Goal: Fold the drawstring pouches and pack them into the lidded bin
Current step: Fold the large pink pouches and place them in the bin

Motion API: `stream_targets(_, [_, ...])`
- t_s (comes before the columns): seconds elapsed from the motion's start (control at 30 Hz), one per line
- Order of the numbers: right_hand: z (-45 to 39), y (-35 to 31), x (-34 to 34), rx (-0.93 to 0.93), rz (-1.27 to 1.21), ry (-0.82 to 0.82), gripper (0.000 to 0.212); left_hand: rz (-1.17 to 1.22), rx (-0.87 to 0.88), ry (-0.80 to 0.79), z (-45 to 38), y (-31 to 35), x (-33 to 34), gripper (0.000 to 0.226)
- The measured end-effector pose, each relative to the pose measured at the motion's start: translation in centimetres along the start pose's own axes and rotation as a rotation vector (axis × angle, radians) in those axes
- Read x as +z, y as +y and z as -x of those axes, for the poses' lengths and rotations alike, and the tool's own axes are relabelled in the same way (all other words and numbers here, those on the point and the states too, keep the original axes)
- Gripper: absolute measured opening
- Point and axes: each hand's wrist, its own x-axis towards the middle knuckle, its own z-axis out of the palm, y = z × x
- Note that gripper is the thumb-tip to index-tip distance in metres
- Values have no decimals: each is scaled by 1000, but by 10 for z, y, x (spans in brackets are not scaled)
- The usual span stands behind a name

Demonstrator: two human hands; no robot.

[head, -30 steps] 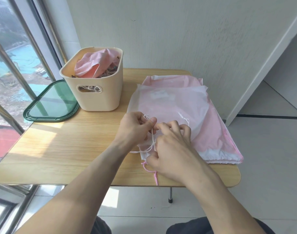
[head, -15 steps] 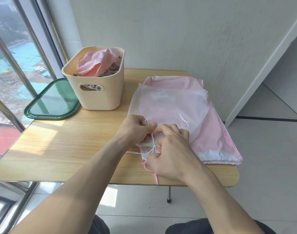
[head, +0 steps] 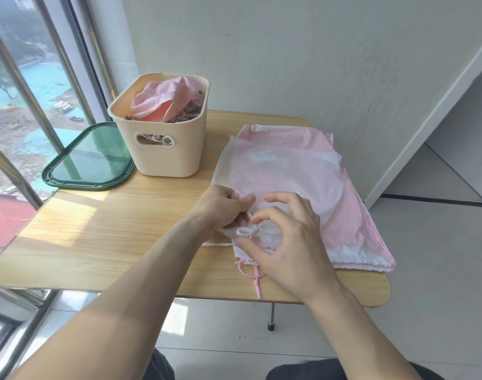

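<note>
Right now the top drawstring pouch [head: 278,174], a thin, translucent white sheet with pink showing through, lies flat on the stack of pouches [head: 352,215] at the right side of the wooden counter [head: 102,229]. Its long axis runs from the far wall toward the person, with the gathered mouth end pointing at the near edge.

At that near end the left hand [head: 223,209] pinches the crinkled mouth edge and the white cord [head: 246,231], fingers curled tight on it; a white strand trails left across the wood. The right hand [head: 286,242] arches over the same spot with fingers spread and only loosely bent, thumb tip touching the fabric near the cord's small loop, so that grip is wide and holds nothing.

A pink cord [head: 250,275] from a lower pouch hangs over the counter's front edge. The pink pouches beneath look soft and matte, with a ruffled white hem at the near right corner.

The beige plastic bin [head: 163,149], rounded-rectangular with a cut-out handle, stands at the far left of the stack, pink fabric heaped inside. Its dark green lid [head: 88,160] with a clear panel lies flat just beside it, toward the window.

Compared with half a second ago, the right hand has uncurled from the cord and lifted its fingers, while the left keeps its pinch.
</note>
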Motion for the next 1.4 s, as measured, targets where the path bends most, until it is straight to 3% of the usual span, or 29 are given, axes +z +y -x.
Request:
stream_targets(0.17, [-4,-4,8,-114,99,0,14,30,-8,-6,-1,-2,-2,34])
stream_targets(0.3, [-4,-8,11,-130,114,52,10,67,-23,6,0,-2,-1,26])
stream_targets(0.53, [1,-15,0,-97,111,116,11,85,-17,35,-2,-4,-2,39])
stream_targets(0.7, [15,-27,-8,-114,394,-68,31,88,-16,33,-1,-4,-1,36])
stream_targets(0.83, [15,-31,-18,-78,425,-193,46,121,2,58,1,-3,3,29])
stream_targets(0.97, [13,-35,-30,117,420,-410,52,179,15,95,0,-3,5,28])
stream_targets(1.07, [16,-36,-39,233,389,-526,54,215,30,145,-2,-2,4,30])
stream_targets(1.27, [13,-26,-50,276,238,-613,56,271,139,194,0,8,3,25])
stream_targets(1.33, [12,-18,-58,289,107,-645,56,320,146,218,0,9,3,25])
stream_targets(1.4, [9,-12,-65,287,-139,-555,46,389,135,238,-2,10,1,26])
